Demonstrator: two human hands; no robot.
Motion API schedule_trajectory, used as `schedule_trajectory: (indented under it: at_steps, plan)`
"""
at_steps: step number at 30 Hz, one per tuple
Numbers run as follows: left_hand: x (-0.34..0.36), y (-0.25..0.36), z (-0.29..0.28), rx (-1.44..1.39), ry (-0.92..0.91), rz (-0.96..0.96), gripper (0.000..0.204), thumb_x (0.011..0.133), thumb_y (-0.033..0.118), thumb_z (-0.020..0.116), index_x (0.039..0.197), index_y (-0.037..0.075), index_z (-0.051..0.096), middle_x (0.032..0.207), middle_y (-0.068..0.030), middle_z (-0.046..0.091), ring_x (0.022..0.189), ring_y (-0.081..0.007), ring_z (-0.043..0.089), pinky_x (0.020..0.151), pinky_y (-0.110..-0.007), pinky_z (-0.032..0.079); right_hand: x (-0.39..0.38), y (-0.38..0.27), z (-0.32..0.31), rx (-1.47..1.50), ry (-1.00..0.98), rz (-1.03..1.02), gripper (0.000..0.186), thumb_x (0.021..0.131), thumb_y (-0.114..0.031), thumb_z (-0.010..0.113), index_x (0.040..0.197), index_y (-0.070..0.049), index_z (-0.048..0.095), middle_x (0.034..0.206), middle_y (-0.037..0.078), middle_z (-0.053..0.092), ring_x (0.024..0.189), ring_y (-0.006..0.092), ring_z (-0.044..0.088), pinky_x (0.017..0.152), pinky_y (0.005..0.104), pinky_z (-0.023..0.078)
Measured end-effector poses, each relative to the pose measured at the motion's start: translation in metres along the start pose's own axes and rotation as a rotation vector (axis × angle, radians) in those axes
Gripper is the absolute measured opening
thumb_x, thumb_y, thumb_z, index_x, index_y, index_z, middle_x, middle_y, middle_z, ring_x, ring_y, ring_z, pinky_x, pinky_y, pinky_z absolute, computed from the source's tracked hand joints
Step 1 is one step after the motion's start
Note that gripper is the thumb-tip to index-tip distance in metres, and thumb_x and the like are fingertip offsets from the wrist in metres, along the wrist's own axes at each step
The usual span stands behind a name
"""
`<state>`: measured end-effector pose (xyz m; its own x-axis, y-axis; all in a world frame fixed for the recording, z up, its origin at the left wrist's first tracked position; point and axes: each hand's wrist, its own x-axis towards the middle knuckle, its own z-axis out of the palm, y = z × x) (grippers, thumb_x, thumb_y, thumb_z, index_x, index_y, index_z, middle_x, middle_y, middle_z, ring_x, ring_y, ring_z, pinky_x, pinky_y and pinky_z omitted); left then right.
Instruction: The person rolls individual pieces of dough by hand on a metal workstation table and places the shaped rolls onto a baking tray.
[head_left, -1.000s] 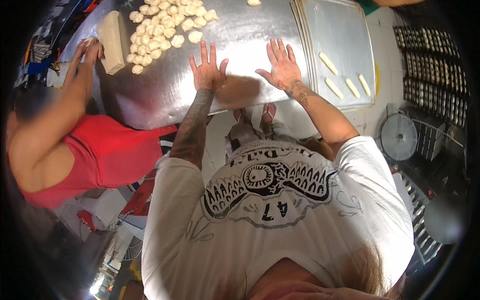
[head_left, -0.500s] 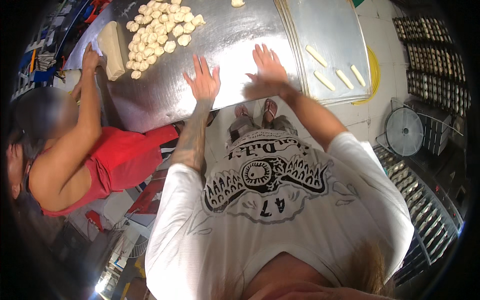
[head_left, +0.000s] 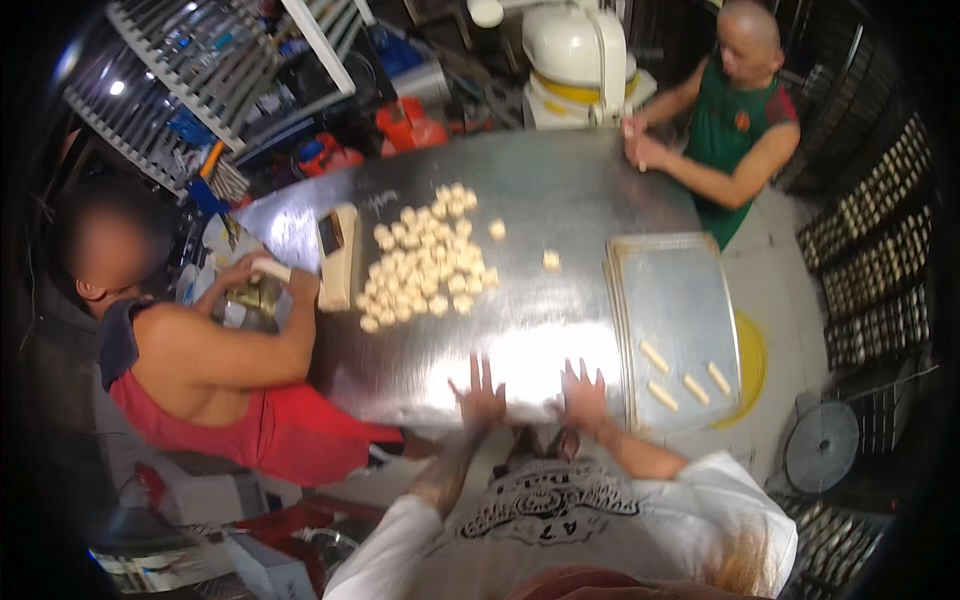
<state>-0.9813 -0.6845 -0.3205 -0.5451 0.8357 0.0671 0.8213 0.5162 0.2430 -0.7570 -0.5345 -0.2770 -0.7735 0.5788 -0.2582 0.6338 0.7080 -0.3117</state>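
Observation:
My left hand (head_left: 481, 402) is open, its fingers spread on or just above the near edge of the steel table (head_left: 410, 375). Beside it, my right hand (head_left: 583, 396) is open too, fingers apart, with nothing held. Ahead and to the left lies a heap of small pale dough pieces (head_left: 425, 265). One single dough piece (head_left: 551, 260) sits apart, straight ahead of my hands. On my right hand's side rests a stack of metal trays (head_left: 690, 285); several dough sticks (head_left: 696, 388) lie on the top one.
A long pale block (head_left: 340, 282) bears a dark rectangular thing. At left, a person in red (head_left: 230, 400) holds a pale roll (head_left: 271, 268). Across the table, a person in green (head_left: 725, 130) works something small by hand. A white mixer (head_left: 575, 55) stands behind; a fan (head_left: 822, 447) is at right.
The view has tilted up, bringing the person in green and the mixer in. My blurred right hand has settled level with my left. The person in red now holds a pale roll.

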Motion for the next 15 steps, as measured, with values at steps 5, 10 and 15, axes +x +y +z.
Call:
schedule_trajectory:
  at_steps: [5,10,15]
  plan:
    - [0.019,0.002,-0.028,0.007,-0.062,0.166,0.062,0.108,0.053,0.051,0.162,0.02,0.051,0.173,-0.0246,0.032,0.16,-0.0333,0.034,0.126,-0.075,0.014,0.021,0.01,-0.012,-0.073,0.238,-0.171,0.088,0.099,-0.067,0.057,0.16,-0.003,0.049,0.172,0.018,0.038,0.163,0.0417,0.024,0.128,0.0678,0.016]
    - [0.087,0.02,-0.037,0.164,0.113,0.11,0.067,0.109,0.053,0.05,0.163,0.013,0.048,0.175,-0.0245,0.028,0.16,-0.0294,0.034,0.128,-0.072,0.012,0.079,0.005,-0.027,0.016,0.356,0.102,0.084,0.103,-0.061,0.053,0.162,-0.003,0.045,0.173,0.018,0.037,0.164,0.0397,0.024,0.13,0.0649,0.013]
    - [-0.01,0.015,-0.033,-0.002,-0.095,0.086,0.068,0.109,0.052,0.051,0.164,0.012,0.047,0.174,-0.0236,0.029,0.133,-0.0322,0.057,0.129,-0.07,0.007,-0.018,-0.016,-0.001,-0.019,0.137,0.0,0.09,0.097,-0.065,0.06,0.161,-0.003,0.048,0.172,0.021,0.038,0.16,0.0505,0.024,0.123,0.0767,0.016]
